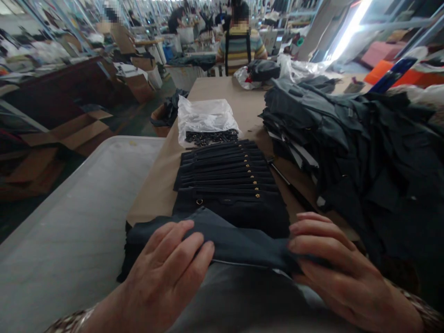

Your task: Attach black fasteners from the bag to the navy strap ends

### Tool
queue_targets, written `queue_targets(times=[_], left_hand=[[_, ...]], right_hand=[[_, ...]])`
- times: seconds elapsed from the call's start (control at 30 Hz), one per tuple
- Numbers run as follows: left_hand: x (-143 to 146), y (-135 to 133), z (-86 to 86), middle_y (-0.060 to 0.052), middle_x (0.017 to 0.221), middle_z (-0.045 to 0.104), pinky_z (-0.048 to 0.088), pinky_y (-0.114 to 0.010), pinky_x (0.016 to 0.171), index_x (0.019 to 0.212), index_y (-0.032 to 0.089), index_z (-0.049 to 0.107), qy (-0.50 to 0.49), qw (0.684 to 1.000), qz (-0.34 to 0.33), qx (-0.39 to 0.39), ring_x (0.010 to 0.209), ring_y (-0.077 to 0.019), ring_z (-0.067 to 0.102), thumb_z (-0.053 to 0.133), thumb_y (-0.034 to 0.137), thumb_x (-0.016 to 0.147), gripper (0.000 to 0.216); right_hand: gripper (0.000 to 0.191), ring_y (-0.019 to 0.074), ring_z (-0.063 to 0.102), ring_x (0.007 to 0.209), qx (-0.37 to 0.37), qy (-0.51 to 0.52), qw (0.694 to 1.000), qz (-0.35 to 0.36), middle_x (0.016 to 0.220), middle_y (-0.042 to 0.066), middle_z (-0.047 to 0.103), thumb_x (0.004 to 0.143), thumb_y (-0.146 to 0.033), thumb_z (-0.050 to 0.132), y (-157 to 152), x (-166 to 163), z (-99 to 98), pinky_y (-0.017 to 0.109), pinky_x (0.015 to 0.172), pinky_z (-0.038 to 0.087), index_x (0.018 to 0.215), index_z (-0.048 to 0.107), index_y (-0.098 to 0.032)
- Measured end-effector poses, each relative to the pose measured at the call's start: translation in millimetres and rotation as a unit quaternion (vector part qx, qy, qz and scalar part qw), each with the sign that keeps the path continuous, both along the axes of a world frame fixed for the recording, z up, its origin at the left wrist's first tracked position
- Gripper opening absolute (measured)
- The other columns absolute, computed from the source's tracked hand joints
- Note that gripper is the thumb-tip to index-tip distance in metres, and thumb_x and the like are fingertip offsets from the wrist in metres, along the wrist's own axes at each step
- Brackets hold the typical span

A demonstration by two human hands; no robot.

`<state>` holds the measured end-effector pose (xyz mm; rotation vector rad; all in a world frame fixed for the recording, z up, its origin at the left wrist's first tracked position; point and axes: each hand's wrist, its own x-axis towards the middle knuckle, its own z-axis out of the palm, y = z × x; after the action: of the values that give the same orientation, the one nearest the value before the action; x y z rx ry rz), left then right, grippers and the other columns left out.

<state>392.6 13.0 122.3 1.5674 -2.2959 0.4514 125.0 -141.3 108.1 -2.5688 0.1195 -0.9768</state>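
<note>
My left hand lies flat, fingers stretched out, on the left end of a dark navy fabric piece at the table's near edge. My right hand rests on the piece's right end, fingers curved and closed over its edge. Just beyond lies a fanned row of black fabric pieces, each with small brass studs. A clear plastic bag with small black hardware spilling from its mouth sits behind that row.
A tall heap of dark garment pieces fills the right of the brown table. A large white plastic bin stands at my left. A person in a striped shirt works at the table's far end.
</note>
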Motion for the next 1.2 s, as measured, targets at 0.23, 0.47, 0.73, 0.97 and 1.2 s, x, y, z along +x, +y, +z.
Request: queue_targets(times=[0.23, 0.47, 0.73, 0.97, 1.2], left_hand=[[-1.4, 1.7, 16.6, 0.001, 0.072, 0.059, 0.041, -0.021, 0.054, 0.080, 0.020, 0.055, 0.133, 0.965, 0.022, 0.227, 0.063, -0.0099, 0.055, 0.040, 0.016, 0.093, 0.021], [9.9, -75.8, 8.6, -0.001, 0.073, 0.065, 0.042, -0.027, 0.061, 0.078, 0.020, 0.057, 0.022, 0.921, 0.147, 0.361, 0.069, -0.0170, 0.064, 0.043, 0.032, 0.093, 0.024], [29.2, -152.8, -48.2, -0.009, 0.087, 0.070, 0.049, -0.033, 0.068, 0.094, 0.019, 0.063, -0.097, 0.904, 0.149, 0.389, 0.084, -0.0253, 0.068, 0.041, 0.036, 0.093, 0.027], [-4.9, -140.1, -41.4, -0.010, 0.091, 0.067, 0.048, -0.044, 0.077, 0.094, 0.017, 0.063, -0.153, 0.948, 0.119, 0.252, 0.087, -0.0278, 0.063, 0.040, 0.012, 0.088, 0.024], [-5.8, -128.0, -117.2, 0.000, 0.118, 0.067, 0.044, -0.036, 0.089, 0.117, 0.025, 0.063, -0.155, 0.983, -0.095, 0.038, 0.106, -0.0234, 0.060, 0.045, 0.002, 0.073, 0.052]], right_hand=[[0.018, 0.0128, 0.059, 0.076, 0.243, 0.140, 0.959, 0.025, 0.085, 0.002, 0.061, 0.095, -0.022, 0.051, 1.9, 3.7, -10.0, 0.022, 0.064, 0.049, 0.077, 0.051, -0.020], [0.021, 0.0113, 0.047, 0.059, 0.279, 0.198, 0.930, -0.136, 0.065, -0.003, 0.051, 0.096, -0.030, 0.047, -49.2, 23.3, -66.9, 0.024, 0.056, 0.035, 0.078, 0.053, -0.019], [0.016, 0.0175, 0.055, 0.082, 0.123, 0.280, 0.927, -0.216, 0.083, 0.002, 0.062, 0.093, -0.022, 0.057, -88.2, 51.4, -108.2, 0.029, 0.074, 0.037, 0.078, 0.060, -0.017], [0.014, 0.0162, 0.056, 0.079, 0.170, 0.268, 0.920, -0.231, 0.081, 0.002, 0.063, 0.091, -0.022, 0.060, -92.9, 52.0, -101.8, 0.027, 0.070, 0.037, 0.077, 0.063, -0.017], [0.014, 0.0153, 0.061, 0.078, 0.198, 0.244, 0.922, -0.226, 0.080, 0.000, 0.068, 0.087, -0.031, 0.064, -91.5, 53.0, -106.4, 0.025, 0.069, 0.039, 0.080, 0.067, -0.020]])
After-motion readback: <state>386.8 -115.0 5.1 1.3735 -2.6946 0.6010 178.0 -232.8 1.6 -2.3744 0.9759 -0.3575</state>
